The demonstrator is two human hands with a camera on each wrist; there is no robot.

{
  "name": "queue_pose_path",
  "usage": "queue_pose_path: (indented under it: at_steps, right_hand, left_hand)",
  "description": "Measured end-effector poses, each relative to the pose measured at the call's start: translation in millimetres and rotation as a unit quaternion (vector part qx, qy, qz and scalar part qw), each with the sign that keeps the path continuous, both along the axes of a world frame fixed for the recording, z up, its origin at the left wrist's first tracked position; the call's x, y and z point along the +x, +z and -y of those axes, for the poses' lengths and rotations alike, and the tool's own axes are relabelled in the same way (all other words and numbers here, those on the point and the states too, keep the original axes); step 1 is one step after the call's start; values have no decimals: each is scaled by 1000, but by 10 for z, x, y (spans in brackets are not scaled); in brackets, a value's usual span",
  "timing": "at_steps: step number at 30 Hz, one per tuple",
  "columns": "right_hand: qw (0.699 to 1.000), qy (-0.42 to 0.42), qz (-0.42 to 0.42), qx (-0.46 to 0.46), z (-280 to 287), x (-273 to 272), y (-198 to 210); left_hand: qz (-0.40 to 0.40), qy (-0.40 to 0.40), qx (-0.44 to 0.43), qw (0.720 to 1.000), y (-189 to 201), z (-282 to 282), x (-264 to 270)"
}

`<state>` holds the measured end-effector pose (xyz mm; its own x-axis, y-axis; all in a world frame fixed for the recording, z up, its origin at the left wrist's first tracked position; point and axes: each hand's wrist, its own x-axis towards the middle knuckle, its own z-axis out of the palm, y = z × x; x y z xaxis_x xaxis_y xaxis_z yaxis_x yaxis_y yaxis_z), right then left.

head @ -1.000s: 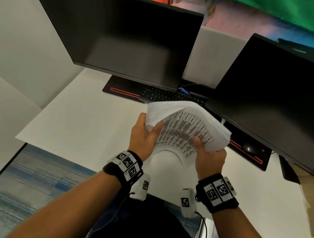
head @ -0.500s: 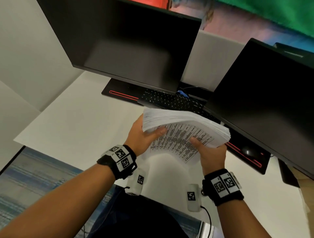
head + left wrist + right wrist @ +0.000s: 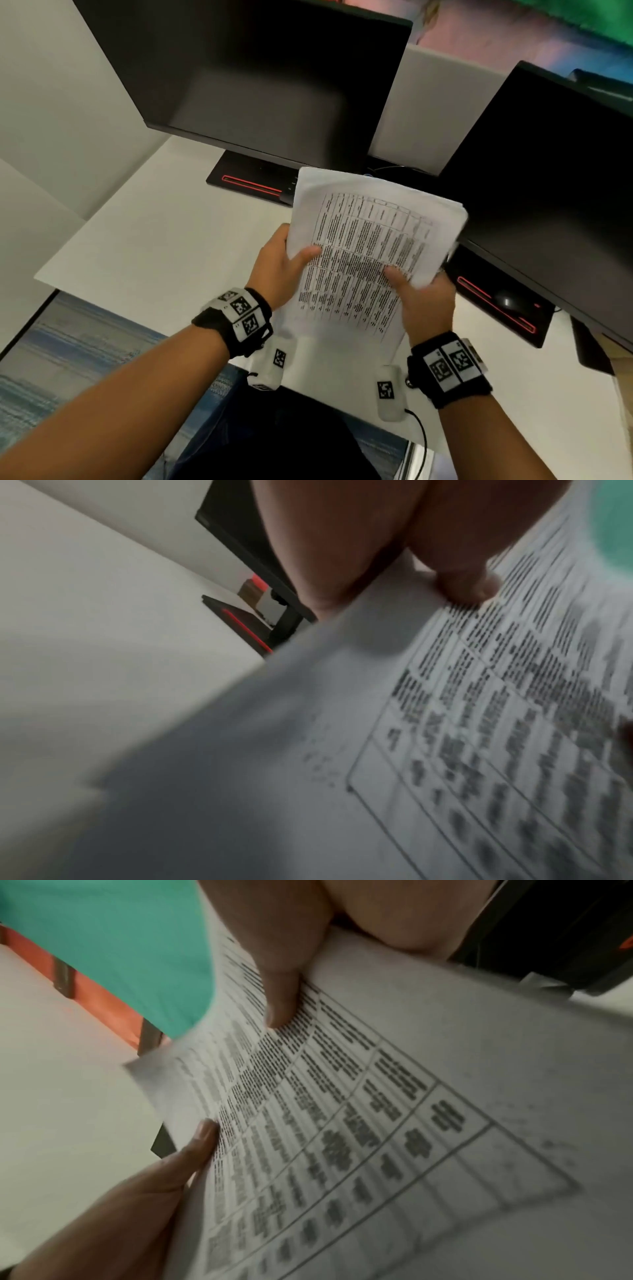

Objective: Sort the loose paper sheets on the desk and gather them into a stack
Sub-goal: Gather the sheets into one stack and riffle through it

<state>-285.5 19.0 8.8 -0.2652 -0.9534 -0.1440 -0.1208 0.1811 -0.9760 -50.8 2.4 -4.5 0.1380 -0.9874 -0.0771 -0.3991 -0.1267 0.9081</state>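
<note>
A thick stack of white paper sheets [image 3: 370, 240] with a printed table on the top sheet is held above the white desk [image 3: 164, 246], tilted up toward me. My left hand [image 3: 281, 263] grips its left edge, thumb lying on the top sheet. My right hand [image 3: 421, 298] grips the lower right edge, thumb on the print. In the left wrist view the thumb presses the paper sheets [image 3: 479, 723]. In the right wrist view my right thumb pins the paper sheets [image 3: 342, 1110], and my left hand [image 3: 154, 1172] shows at the opposite edge. The fingers under the stack are hidden.
Two dark monitors stand behind: one at the centre [image 3: 260, 78], one at the right [image 3: 548, 171], each on a black base with a red line [image 3: 253, 181]. A black mouse [image 3: 507, 301] lies on the right base. A white partition [image 3: 51, 102] bounds the left.
The stack has tipped from nearly flat to upright facing me, showing the whole printed top sheet. Both hands kept their grip and shifted slightly with it.
</note>
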Motion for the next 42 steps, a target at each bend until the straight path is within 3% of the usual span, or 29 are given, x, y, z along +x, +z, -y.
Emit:
queue_pose_path:
  at_steps: [3, 5, 7, 10, 15, 18, 22, 28, 38, 42]
  right_hand:
    - [995, 29, 3, 96, 94, 70, -316]
    - [978, 77, -41, 188, 76, 187, -626]
    - [961, 95, -105, 238, 35, 316, -871]
    - [959, 54, -127, 249, -2, 407, -984]
    - [958, 12, -152, 244, -16, 145, -922]
    - [949, -19, -164, 268, -94, -270, -891]
    - [923, -35, -198, 328, -276, -886, -848]
    - [874, -46, -287, 390, -389, -1413, -878]
    - [849, -28, -337, 405, -361, -1664, -835]
    - [796, 0, -482, 368, -270, -1315, -493]
  left_hand:
    - [6, 12, 104, 994, -164, 41, 117]
    - [53, -24, 195, 979, -436, -12, 144]
    - [94, -39, 224, 969, -736, -69, 166]
    - [88, -49, 228, 968, -831, -72, 196]
    - [67, -36, 242, 967, -711, 59, 137]
    - [48, -101, 270, 956, -670, 153, -154]
    - [46, -188, 328, 925, -653, 94, -652]
    - [78, -209, 316, 922, -691, -83, -1183]
    - [55, -163, 314, 934, -720, -115, -1422]
    - [98, -166, 318, 928, -618, -24, -1347]
